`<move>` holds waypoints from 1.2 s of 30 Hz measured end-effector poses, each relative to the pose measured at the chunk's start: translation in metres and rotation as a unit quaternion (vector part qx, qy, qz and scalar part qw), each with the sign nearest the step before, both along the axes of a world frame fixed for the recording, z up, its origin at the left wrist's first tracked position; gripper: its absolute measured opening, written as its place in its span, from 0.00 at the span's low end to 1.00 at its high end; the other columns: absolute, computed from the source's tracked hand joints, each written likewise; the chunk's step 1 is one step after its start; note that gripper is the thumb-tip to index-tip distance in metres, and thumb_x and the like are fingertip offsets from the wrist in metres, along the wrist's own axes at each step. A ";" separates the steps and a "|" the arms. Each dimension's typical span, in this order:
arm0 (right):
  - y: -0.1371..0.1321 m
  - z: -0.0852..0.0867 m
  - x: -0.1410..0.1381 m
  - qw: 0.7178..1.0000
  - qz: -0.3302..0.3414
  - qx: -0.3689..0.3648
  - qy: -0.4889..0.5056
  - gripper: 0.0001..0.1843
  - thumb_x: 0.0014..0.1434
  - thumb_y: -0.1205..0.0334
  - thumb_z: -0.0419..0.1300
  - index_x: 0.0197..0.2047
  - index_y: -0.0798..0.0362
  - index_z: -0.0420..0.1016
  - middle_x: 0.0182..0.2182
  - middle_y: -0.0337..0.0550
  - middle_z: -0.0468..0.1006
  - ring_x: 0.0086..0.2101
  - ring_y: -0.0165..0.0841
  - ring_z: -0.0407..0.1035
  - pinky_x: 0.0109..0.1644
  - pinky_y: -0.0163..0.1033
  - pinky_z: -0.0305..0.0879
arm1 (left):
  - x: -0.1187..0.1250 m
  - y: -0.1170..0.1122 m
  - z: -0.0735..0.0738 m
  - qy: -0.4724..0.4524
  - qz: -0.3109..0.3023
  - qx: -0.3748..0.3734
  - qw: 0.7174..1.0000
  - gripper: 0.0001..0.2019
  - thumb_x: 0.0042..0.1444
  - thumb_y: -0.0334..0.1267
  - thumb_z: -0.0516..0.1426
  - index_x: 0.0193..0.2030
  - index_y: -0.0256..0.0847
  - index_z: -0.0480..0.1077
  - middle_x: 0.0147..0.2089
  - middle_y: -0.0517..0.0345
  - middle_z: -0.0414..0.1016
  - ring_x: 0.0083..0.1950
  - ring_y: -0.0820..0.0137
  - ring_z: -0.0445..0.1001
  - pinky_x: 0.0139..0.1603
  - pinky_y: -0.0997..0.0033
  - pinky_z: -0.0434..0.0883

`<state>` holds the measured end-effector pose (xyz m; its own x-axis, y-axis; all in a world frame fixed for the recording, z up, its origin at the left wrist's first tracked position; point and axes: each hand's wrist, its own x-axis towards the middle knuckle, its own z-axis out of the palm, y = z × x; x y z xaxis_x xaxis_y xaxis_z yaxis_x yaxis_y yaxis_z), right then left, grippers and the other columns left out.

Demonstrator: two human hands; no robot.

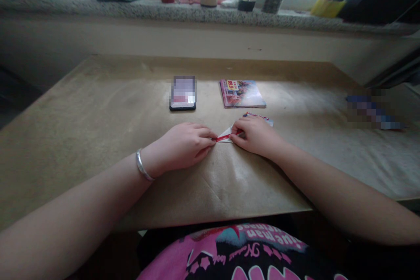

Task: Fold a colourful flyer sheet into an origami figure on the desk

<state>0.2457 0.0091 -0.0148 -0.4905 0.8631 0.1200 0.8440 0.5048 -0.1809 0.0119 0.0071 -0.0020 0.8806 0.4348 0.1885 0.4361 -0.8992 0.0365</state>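
Observation:
A small folded paper [225, 136], white with a red strip along it, lies on the table between my hands. Its left end narrows to a point, where the fingertips of my left hand [188, 143] press together on it. My right hand [254, 134] pinches the red strip between thumb and fingers. Behind the right knuckles a colourful printed corner [265, 119] sticks out; whether it belongs to the same sheet is hidden by the hand. A silver bangle [143, 165] circles my left wrist.
A phone [183, 92] with a blurred screen lies beyond my left hand. A stack of printed paper [244, 94] is beyond my right hand. Far right lies a blurred bluish item [374, 111]. Bottles and jars stand on the granite windowsill [183, 14]. The table's near edge meets my body.

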 end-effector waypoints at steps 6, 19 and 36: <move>0.001 -0.001 0.000 1.000 -0.001 0.004 0.003 0.09 0.57 0.58 0.57 0.30 0.52 0.73 0.31 0.45 0.79 0.35 0.38 0.69 0.40 0.40 0.56 | -0.002 -0.001 -0.002 -0.010 0.024 -0.025 0.999 0.14 0.64 0.36 0.50 0.45 0.40 0.76 0.47 0.55 0.78 0.46 0.67 0.76 0.50 0.67 0.73; 0.001 -0.004 0.005 1.000 0.000 0.004 0.029 0.09 0.57 0.57 0.58 0.30 0.52 0.73 0.30 0.44 0.78 0.34 0.36 0.69 0.39 0.39 0.57 | 0.008 -0.006 -0.010 0.017 -0.008 0.040 0.999 0.17 0.63 0.38 0.52 0.57 0.40 0.68 0.49 0.50 0.74 0.50 0.63 0.71 0.51 0.62 0.71; 0.013 0.002 0.048 0.980 -0.049 -0.134 0.136 0.05 0.55 0.62 0.56 0.30 0.52 0.71 0.26 0.39 0.74 0.27 0.31 0.66 0.31 0.35 0.60 | 0.013 -0.010 -0.009 0.037 0.013 0.020 0.999 0.22 0.65 0.45 0.50 0.62 0.39 0.64 0.49 0.49 0.71 0.48 0.63 0.67 0.52 0.61 0.68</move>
<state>0.2935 0.0220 -0.0129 -0.3844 0.9232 -0.0022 0.7887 0.3272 -0.5205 0.0246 -0.0028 -0.0106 0.8814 0.4506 0.1414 0.4592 -0.8877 -0.0332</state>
